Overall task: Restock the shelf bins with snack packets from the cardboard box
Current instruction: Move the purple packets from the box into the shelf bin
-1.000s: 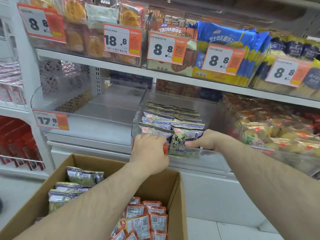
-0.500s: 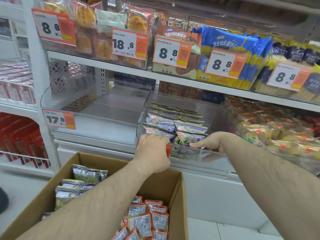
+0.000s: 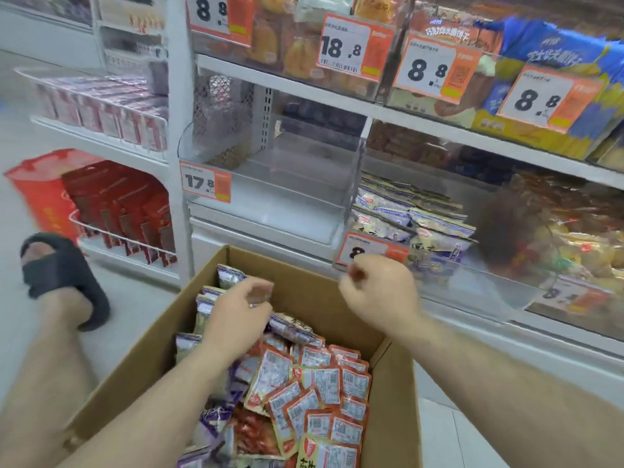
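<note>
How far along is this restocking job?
Partly done: the middle bin already holds purple packets. Right now the left hand reaches into the cardboard box; the right hand hovers above it. Left: the clear bin beside it looks bare, and many red packets wait in the box.

Head view looks down, close over box (image 3: pixel 393 393).

Motion blur smears both hands, so whether the left hand (image 3: pixel 241 307) grips a purple packet (image 3: pixel 293 327) or the right hand's (image 3: pixel 380 292) curled fingers hold anything is indeterminate; cardboard box (image 3: pixel 393 393) cut off at 6 o'clock; price tag (image 3: pixel 363 252) at 12 o'clock from the right hand partly hidden.
</note>
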{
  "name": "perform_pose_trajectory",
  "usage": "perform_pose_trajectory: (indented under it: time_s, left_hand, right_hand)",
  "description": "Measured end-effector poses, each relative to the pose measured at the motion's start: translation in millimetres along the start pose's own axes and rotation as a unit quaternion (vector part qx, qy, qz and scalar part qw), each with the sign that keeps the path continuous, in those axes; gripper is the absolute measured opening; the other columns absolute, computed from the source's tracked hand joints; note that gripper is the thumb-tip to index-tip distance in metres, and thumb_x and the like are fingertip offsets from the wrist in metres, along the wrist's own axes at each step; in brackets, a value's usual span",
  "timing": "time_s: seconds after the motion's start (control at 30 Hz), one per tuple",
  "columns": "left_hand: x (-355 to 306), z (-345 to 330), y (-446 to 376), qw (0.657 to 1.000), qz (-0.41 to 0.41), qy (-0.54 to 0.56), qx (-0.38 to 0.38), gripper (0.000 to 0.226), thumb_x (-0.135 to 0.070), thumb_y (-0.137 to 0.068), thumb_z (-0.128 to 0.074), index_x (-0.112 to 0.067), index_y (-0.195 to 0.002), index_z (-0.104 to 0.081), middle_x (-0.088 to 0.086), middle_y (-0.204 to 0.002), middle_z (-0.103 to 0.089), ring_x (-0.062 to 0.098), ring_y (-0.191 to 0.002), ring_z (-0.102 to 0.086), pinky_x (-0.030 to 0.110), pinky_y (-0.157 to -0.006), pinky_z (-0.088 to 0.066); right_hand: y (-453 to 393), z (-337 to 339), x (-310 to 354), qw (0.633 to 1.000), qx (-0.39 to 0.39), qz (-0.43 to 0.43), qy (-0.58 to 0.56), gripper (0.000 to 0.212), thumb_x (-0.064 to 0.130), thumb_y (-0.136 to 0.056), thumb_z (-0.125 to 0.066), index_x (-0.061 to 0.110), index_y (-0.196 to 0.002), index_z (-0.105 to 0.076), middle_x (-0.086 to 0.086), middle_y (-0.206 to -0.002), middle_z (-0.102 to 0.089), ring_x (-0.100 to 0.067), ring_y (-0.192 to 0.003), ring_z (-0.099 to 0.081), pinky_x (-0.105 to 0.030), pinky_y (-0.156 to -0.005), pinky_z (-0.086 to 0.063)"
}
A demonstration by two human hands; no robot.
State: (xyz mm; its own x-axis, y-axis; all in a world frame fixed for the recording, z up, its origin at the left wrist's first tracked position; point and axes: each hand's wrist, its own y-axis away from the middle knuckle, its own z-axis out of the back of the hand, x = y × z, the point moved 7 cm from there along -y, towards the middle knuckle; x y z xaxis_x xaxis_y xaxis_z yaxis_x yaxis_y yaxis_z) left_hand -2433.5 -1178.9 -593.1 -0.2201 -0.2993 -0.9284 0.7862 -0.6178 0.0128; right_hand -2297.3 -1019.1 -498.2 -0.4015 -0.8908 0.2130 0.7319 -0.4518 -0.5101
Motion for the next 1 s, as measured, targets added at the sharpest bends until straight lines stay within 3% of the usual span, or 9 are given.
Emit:
perform_pose_trajectory:
  time_s: [0.1,0.2,0.3,0.43,0.53,0.67,0.77,0.87,1.0]
  left_hand:
    - [48,20,7,0.993,0.108,0.035,-0.016,0.019,-0.010,-0.092,-0.062,-0.026,-0.102,-0.065,-0.008,-0.107,-0.066,0.013,-0.104,-0.061,0.025,-0.081,-0.044]
    - [72,19,14,0.982,0.174,0.076,-0.004,0.011,-0.011,-0.092,-0.061,-0.018,-0.098,-0.068,-0.005,-0.102,-0.068,0.016,-0.098,-0.063,0.026,-0.078,-0.047]
    - [87,9,15,0.969,0.222,0.106,0.035,0.012,-0.007,-0.090,-0.058,-0.014,-0.093,-0.067,-0.002,-0.101,-0.068,0.017,-0.100,-0.063,0.033,-0.093,-0.050]
    - [100,-2,12,0.955,0.260,0.100,0.101,0.015,-0.011,-0.090,-0.058,-0.012,-0.103,-0.065,0.003,-0.105,-0.068,0.017,-0.098,-0.065,0.032,-0.089,-0.052]
    - [105,-5,11,0.947,0.275,0.078,0.143,0.019,-0.018,-0.091,-0.061,-0.019,-0.110,-0.063,0.005,-0.109,-0.068,0.017,-0.101,-0.066,0.038,-0.091,-0.054]
    - [107,-11,13,0.919,0.317,0.126,0.197,0.015,-0.021,-0.095,-0.057,-0.011,-0.105,-0.057,0.000,-0.104,-0.061,0.018,-0.091,-0.060,0.032,-0.077,-0.050]
    - [106,-23,21,0.877,0.365,0.181,0.254,0.047,-0.049,-0.097,-0.053,-0.008,-0.119,-0.054,0.009,-0.112,-0.066,0.026,-0.097,-0.067,0.041,-0.080,-0.057]
    - [97,-35,25,0.825,0.408,0.284,0.269,0.063,-0.073,-0.084,-0.053,-0.012,-0.102,-0.056,0.017,-0.117,-0.066,0.037,-0.103,-0.067,0.047,-0.078,-0.058]
    - [76,-37,30,0.813,0.391,0.321,0.287,0.043,-0.051,-0.083,-0.070,-0.013,-0.105,-0.072,0.015,-0.107,-0.074,0.033,-0.099,-0.071,0.047,-0.084,-0.058]
  right_hand:
    - [11,-90,14,0.965,0.255,-0.033,0.040,0.020,0.039,-0.084,-0.058,0.019,-0.089,-0.060,-0.001,-0.093,-0.067,-0.025,-0.087,-0.062,-0.031,-0.069,-0.048]
    - [31,-158,-5,0.902,0.400,-0.152,0.060,0.046,0.044,-0.082,-0.063,0.018,-0.120,-0.053,-0.005,-0.116,-0.061,-0.027,-0.099,-0.061,-0.035,-0.078,-0.054]
    - [53,-202,-28,0.882,0.389,-0.266,0.011,0.072,0.040,-0.082,-0.069,0.016,-0.141,-0.036,-0.010,-0.134,-0.047,-0.029,-0.112,-0.057,-0.036,-0.082,-0.053]
    - [71,-242,-42,0.888,0.353,-0.294,-0.028,0.075,0.029,-0.086,-0.071,0.021,-0.150,-0.032,-0.007,-0.152,-0.037,-0.027,-0.125,-0.053,-0.033,-0.095,-0.048]
    - [79,-253,-52,0.877,0.316,-0.351,-0.089,0.061,0.021,-0.092,-0.066,0.021,-0.149,-0.043,-0.003,-0.143,-0.054,-0.023,-0.118,-0.059,-0.024,-0.088,-0.048]
    - [79,-221,-52,0.879,0.258,-0.382,-0.121,0.052,0.023,-0.093,-0.064,0.021,-0.143,-0.052,-0.002,-0.128,-0.066,-0.022,-0.102,-0.064,-0.025,-0.075,-0.051]
    - [84,-172,-33,0.905,0.236,-0.334,-0.116,0.054,0.023,-0.094,-0.064,0.025,-0.146,-0.047,0.003,-0.123,-0.066,-0.010,-0.086,-0.064,-0.013,-0.060,-0.046]
    - [90,-133,5,0.940,0.230,-0.211,-0.135,0.059,0.013,-0.091,-0.069,0.024,-0.145,-0.048,0.009,-0.138,-0.057,-0.008,-0.122,-0.055,-0.011,-0.100,-0.037]
    - [94,-113,56,0.951,0.247,-0.100,-0.159,0.067,0.002,-0.083,-0.064,0.024,-0.144,-0.049,0.016,-0.143,-0.046,-0.002,-0.135,-0.040,-0.008,-0.111,-0.023]
